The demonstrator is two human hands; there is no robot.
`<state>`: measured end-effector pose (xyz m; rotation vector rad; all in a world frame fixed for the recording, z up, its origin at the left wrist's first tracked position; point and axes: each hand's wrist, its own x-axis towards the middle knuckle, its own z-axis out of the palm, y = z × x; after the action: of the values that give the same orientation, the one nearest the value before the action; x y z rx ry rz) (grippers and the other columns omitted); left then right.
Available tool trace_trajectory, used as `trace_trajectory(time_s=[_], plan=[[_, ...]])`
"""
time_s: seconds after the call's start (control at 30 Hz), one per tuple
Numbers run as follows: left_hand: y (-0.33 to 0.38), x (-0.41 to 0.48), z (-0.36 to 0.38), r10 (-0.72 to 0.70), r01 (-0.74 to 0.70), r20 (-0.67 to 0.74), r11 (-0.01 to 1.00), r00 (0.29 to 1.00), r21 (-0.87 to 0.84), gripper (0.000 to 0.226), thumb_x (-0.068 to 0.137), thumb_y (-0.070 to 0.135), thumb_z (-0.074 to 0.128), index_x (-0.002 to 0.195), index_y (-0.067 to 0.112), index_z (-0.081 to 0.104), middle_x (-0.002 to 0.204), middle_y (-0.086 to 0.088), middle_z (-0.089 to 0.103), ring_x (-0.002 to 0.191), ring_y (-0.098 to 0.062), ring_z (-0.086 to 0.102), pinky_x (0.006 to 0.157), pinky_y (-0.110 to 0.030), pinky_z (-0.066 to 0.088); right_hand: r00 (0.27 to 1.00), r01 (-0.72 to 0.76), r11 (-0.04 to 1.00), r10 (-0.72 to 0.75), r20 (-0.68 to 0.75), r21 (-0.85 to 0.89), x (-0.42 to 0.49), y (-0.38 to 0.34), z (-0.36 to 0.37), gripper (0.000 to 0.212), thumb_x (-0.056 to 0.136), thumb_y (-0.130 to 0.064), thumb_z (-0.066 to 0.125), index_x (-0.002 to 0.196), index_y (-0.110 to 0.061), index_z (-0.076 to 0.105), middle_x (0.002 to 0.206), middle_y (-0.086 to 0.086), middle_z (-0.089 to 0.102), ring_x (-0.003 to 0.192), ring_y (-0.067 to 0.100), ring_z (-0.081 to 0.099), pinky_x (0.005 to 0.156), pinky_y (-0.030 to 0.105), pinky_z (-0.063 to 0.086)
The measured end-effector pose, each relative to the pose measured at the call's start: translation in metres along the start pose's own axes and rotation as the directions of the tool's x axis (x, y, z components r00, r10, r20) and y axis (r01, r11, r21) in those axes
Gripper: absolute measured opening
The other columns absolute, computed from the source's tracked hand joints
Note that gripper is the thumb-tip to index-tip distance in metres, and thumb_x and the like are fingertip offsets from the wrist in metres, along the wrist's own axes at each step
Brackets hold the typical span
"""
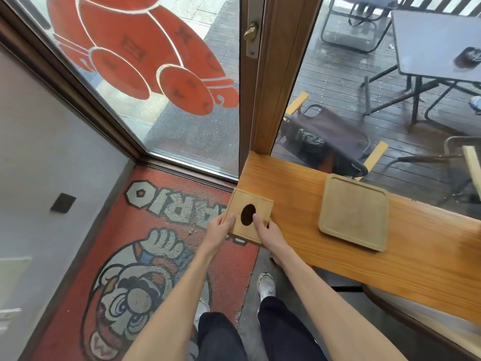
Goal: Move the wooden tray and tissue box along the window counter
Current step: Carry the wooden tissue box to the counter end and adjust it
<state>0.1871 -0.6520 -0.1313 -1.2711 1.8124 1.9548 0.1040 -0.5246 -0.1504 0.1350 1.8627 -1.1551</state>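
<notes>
The wooden tissue box (260, 204), square with a dark oval hole in its top, is at the left end of the window counter (429, 256), partly past the counter's end. My left hand (220, 227) grips its left near edge and my right hand (265, 229) grips its right near edge, thumb on top by the hole. The wooden tray (355, 212), a pale square with rounded corners and a raised rim, lies flat on the counter to the right of the box, apart from both hands.
A wooden window post (276, 100) rises at the counter's far left corner. A glass door (166, 95) with a red sticker stands to the left. A red cartoon doormat (156, 256) covers the floor below. Beyond the glass are chairs and a dark table (440, 43).
</notes>
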Motion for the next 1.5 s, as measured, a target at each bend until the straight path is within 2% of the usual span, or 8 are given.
trace_trajectory(time_s=[0.17, 0.37, 0.5, 0.63, 0.8, 0.9, 1.23, 1.5], plan=[[0.003, -0.001, -0.006, 0.001, -0.001, 0.014, 1.0, 1.0, 0.003, 0.047, 0.099, 0.034, 0.05, 0.135, 0.002, 0.051, 0.108, 0.007, 0.058, 0.094, -0.008, 0.055, 0.087, -0.026, 0.04, 1.0, 0.024, 0.999, -0.025, 0.008, 0.022, 0.001, 0.002, -0.003, 0.074, 0.094, -0.06, 0.053, 0.15, -0.014, 0.044, 0.147, 0.005, 0.057, 0.135, 0.025, 0.053, 0.115, 0.045, 0.042], [0.004, 0.0, -0.009, -0.025, 0.025, -0.017, 1.0, 1.0, -0.002, 0.051, 0.096, 0.037, 0.055, 0.131, 0.0, 0.054, 0.114, -0.01, 0.065, 0.09, -0.013, 0.058, 0.074, -0.026, 0.045, 0.999, -0.006, 1.0, 0.006, 0.031, 0.019, 0.003, 0.001, -0.005, 0.076, 0.091, -0.064, 0.054, 0.149, -0.014, 0.046, 0.144, 0.005, 0.06, 0.131, 0.025, 0.057, 0.113, 0.048, 0.046], [0.005, 0.0, -0.008, -0.048, 0.047, -0.025, 0.998, 0.999, -0.047, 0.03, 0.098, 0.031, 0.052, 0.117, 0.009, 0.056, 0.098, -0.003, 0.064, 0.086, -0.013, 0.057, 0.071, -0.027, 0.043, 0.998, -0.021, 0.999, 0.019, 0.054, 0.037, 0.008, 0.004, -0.007, 0.075, 0.091, -0.064, 0.055, 0.147, -0.015, 0.048, 0.14, 0.006, 0.063, 0.127, 0.025, 0.06, 0.11, 0.048, 0.049], [0.004, 0.0, -0.008, -0.051, 0.049, -0.045, 0.998, 0.998, -0.029, 0.055, 0.095, 0.039, 0.054, 0.136, 0.003, 0.05, 0.117, -0.009, 0.061, 0.106, -0.024, 0.056, 0.09, -0.033, 0.044, 0.998, -0.041, 0.997, 0.037, 0.05, 0.067, 0.012, 0.01, -0.008, 0.083, 0.084, -0.069, 0.06, 0.145, -0.014, 0.05, 0.137, 0.006, 0.064, 0.125, 0.026, 0.062, 0.108, 0.049, 0.05], [0.006, -0.003, -0.007, -0.056, 0.056, -0.013, 0.998, 0.998, 0.012, 0.05, 0.099, 0.036, 0.05, 0.136, 0.002, 0.049, 0.099, 0.005, 0.058, 0.095, -0.014, 0.055, 0.087, -0.032, 0.04, 0.996, -0.066, 0.987, 0.057, 0.064, 0.148, 0.011, 0.011, -0.012, 0.068, 0.088, -0.055, 0.067, 0.142, -0.014, 0.054, 0.133, 0.006, 0.067, 0.12, 0.024, 0.064, 0.106, 0.049, 0.052], [0.007, -0.004, -0.008, -0.041, 0.042, -0.027, 0.998, 0.999, 0.038, 0.052, 0.098, 0.039, 0.049, 0.134, 0.002, 0.05, 0.118, -0.007, 0.062, 0.104, -0.019, 0.055, 0.096, -0.037, 0.041, 0.996, -0.069, 0.985, 0.057, 0.073, 0.161, 0.011, 0.011, -0.012, 0.065, 0.09, -0.053, 0.067, 0.141, -0.015, 0.054, 0.131, 0.006, 0.067, 0.119, 0.024, 0.065, 0.105, 0.048, 0.053], [0.005, 0.002, -0.012, -0.023, 0.021, 0.013, 0.985, 1.0, 0.17, 0.042, 0.101, 0.043, 0.039, 0.122, 0.009, 0.051, 0.108, -0.003, 0.058, 0.093, -0.012, 0.054, 0.077, -0.033, 0.039, 0.996, -0.062, 0.981, 0.047, 0.081, 0.184, 0.013, 0.017, -0.01, 0.093, 0.068, -0.071, 0.072, 0.143, -0.02, 0.053, 0.131, 0.002, 0.068, 0.119, 0.023, 0.065, 0.106, 0.048, 0.053], [0.004, 0.011, -0.022, -0.019, 0.004, 0.076, 0.98, 0.997, 0.2, 0.035, 0.102, 0.038, 0.037, 0.121, 0.01, 0.048, 0.112, -0.012, 0.058, 0.093, -0.018, 0.055, 0.09, -0.042, 0.041, 0.997, -0.04, 0.977, 0.025, 0.071, 0.211, 0.016, 0.022, -0.007, 0.103, 0.057, -0.076, 0.072, 0.143, -0.021, 0.054, 0.131, 0.001, 0.069, 0.119, 0.022, 0.065, 0.107, 0.047, 0.052]])
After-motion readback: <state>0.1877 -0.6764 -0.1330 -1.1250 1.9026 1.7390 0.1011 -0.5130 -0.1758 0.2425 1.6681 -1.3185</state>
